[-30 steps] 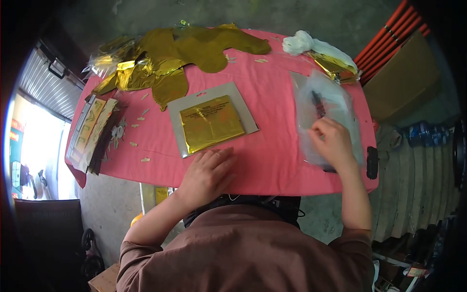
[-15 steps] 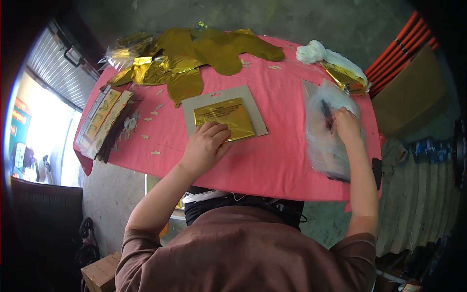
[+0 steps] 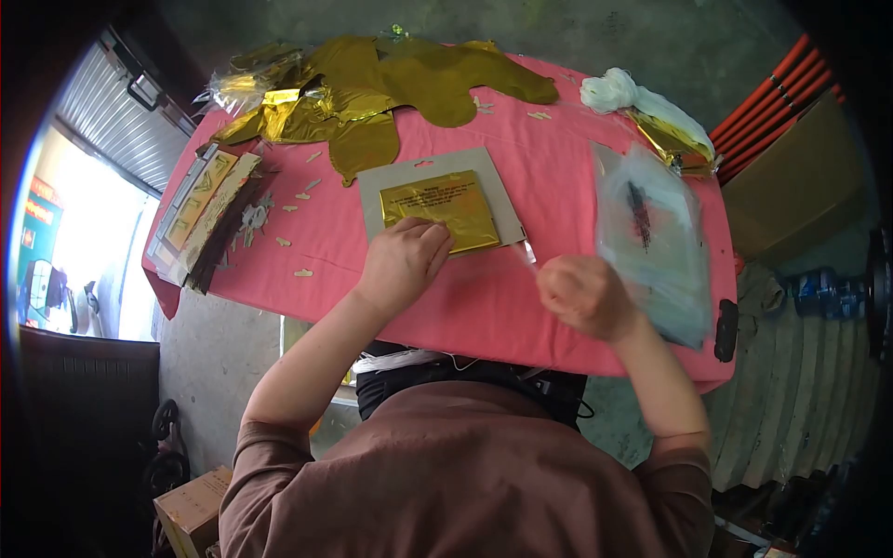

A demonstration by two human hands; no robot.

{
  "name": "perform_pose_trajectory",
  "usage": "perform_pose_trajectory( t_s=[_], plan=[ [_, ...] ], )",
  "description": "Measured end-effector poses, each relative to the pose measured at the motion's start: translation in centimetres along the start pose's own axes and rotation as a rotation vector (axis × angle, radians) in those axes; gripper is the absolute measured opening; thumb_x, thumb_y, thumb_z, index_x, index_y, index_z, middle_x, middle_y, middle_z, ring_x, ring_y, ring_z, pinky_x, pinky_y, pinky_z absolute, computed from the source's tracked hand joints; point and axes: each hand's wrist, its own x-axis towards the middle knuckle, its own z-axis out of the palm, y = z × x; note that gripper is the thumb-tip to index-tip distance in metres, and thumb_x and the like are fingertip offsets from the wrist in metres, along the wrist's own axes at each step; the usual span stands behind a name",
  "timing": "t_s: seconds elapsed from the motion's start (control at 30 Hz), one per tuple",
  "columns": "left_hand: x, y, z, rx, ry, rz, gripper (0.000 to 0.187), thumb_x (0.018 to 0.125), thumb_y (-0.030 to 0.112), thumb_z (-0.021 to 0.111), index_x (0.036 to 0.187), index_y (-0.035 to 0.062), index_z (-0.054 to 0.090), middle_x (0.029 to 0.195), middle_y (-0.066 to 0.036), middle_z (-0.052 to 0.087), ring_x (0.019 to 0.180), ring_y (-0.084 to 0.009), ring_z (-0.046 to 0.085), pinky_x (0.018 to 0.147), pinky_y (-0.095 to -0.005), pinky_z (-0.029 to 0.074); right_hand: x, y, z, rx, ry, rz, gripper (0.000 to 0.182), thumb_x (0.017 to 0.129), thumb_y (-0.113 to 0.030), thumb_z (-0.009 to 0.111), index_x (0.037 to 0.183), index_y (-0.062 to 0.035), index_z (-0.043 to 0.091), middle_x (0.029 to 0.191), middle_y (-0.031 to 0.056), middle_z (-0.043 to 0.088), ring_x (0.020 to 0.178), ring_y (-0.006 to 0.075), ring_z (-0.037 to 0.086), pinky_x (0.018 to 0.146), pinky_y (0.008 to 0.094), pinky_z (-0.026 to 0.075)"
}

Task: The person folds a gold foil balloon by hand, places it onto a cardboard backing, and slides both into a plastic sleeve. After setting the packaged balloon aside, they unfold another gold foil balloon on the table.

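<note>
A folded gold foil packet (image 3: 445,209) with dark printed text lies on a grey cardboard backing card (image 3: 507,209) with a hang slot at its top. My left hand (image 3: 406,262) has its fingers curled together on the packet's lower left edge. To the right, my right hand (image 3: 588,296) is closed above the pink cloth, slightly blurred. A thin, shiny, clear plastic piece (image 3: 529,251) runs between the card's lower right corner and this hand; its full shape cannot be made out. Beside my right hand lies a stack of clear plastic bags (image 3: 656,251) with a dark mark.
Flat gold foil shapes (image 3: 428,79) spread across the table's far side. A stack of cards (image 3: 200,219) stands at the left, near scattered small pale pieces (image 3: 302,273). A white bundle (image 3: 612,90) lies at the far right on the pink tablecloth (image 3: 326,223).
My right hand has moved left from the plastic bags towards the card, and a thin clear plastic piece now shows near it. My left hand stays on the gold foil packet.
</note>
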Motion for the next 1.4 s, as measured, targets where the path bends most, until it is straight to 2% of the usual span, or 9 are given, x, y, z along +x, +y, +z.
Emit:
perform_pose_trajectory(
  t_s=[0.07,0.3,0.37,0.5,0.7,0.9,0.97,1.17,1.4],
  plan=[
    [0.0,0.1,-0.1,-0.004,-0.001,-0.017,0.015,0.084,0.014,0.061,0.091,0.0021,0.062,0.086,-0.010,0.067,0.081,-0.0258,0.064,0.068,-0.0371,0.053,0.5,-0.7,1.7,-0.007,0.032,-0.178,0.015,0.069,-0.002,0.065,0.078,-0.0048,0.053,0.078,0.0087,0.057,0.067,0.0244,0.060,0.058,0.0354,0.049],
    [0.0,0.1,0.0,-0.019,0.001,-0.053,0.015,0.083,0.015,0.062,0.091,0.0022,0.063,0.084,-0.011,0.067,0.080,-0.0264,0.064,0.067,-0.0374,0.052,2.5,-0.6,3.8,-0.240,0.021,-0.344,0.011,0.068,-0.008,0.060,0.074,-0.0081,0.051,0.071,0.0049,0.050,0.064,0.0196,0.053,0.052,0.0318,0.044],
    [0.0,0.1,0.0,-0.019,0.002,-0.059,0.015,0.083,0.015,0.062,0.091,0.0022,0.063,0.084,-0.011,0.067,0.081,-0.0262,0.064,0.067,-0.0373,0.052,2.6,-0.4,4.4,-0.361,-0.036,-0.295,0.011,0.069,-0.010,0.058,0.070,-0.0096,0.047,0.064,0.0033,0.043,0.060,0.0182,0.050,0.049,0.0314,0.040],
    [-0.1,-0.1,0.1,-0.011,-0.003,-0.048,0.015,0.082,0.015,0.062,0.091,0.0023,0.062,0.084,-0.010,0.067,0.082,-0.0255,0.064,0.068,-0.0368,0.052,2.6,-0.7,5.2,-0.391,-0.049,-0.221,0.012,0.072,-0.010,0.056,0.069,-0.0105,0.044,0.061,0.0031,0.040,0.058,0.0180,0.050,0.047,0.0321,0.040],
    [-0.2,-0.1,0.1,-0.003,-0.008,-0.022,0.018,0.079,0.015,0.065,0.092,0.0022,0.061,0.083,-0.008,0.067,0.084,-0.0246,0.064,0.068,-0.0360,0.053,2.7,-0.6,6.3,-0.485,-0.102,0.072,0.007,0.073,-0.010,0.056,0.071,-0.0105,0.049,0.060,0.0061,0.052,0.052,0.0210,0.058,0.049,0.0341,0.047],
    [-0.2,-0.2,0.0,-0.027,0.003,-0.007,0.017,0.077,0.015,0.067,0.089,0.0028,0.061,0.082,-0.008,0.067,0.085,-0.0241,0.063,0.069,-0.0358,0.052,2.7,0.0,5.4,-0.250,-0.055,0.232,0.014,0.077,-0.010,0.064,0.076,-0.0053,0.051,0.067,0.0096,0.057,0.058,0.0280,0.060,0.053,0.0393,0.048],
    [-0.3,-0.2,-0.1,-0.038,0.001,-0.003,0.016,0.077,0.015,0.067,0.087,0.0033,0.061,0.083,-0.007,0.067,0.086,-0.0241,0.063,0.070,-0.0360,0.052,2.8,0.0,4.4,-0.042,-0.089,0.434,0.014,0.078,-0.010,0.066,0.079,-0.0043,0.053,0.071,0.0098,0.059,0.062,0.0291,0.061,0.056,0.0403,0.048],
    [-0.4,-0.3,-0.3,-0.051,-0.030,0.034,0.018,0.074,0.018,0.067,0.082,0.0038,0.059,0.086,-0.010,0.066,0.089,-0.0261,0.061,0.074,-0.0373,0.051,2.8,1.7,5.3,-0.079,-0.038,0.393,0.014,0.079,-0.012,0.064,0.074,-0.0059,0.052,0.071,0.0104,0.058,0.065,0.0316,0.061,0.056,0.0431,0.049],
    [-1.2,0.1,-1.3,-0.046,-0.107,0.047,0.024,0.078,0.018,0.067,0.096,0.0017,0.063,0.114,-0.014,0.061,0.110,-0.0300,0.055,0.091,-0.0395,0.046,2.1,1.8,4.7,-0.051,0.021,0.395,0.013,0.079,-0.013,0.066,0.072,-0.0057,0.057,0.070,0.0092,0.061,0.064,0.0299,0.061,0.055,0.0402,0.048]
  ],
)
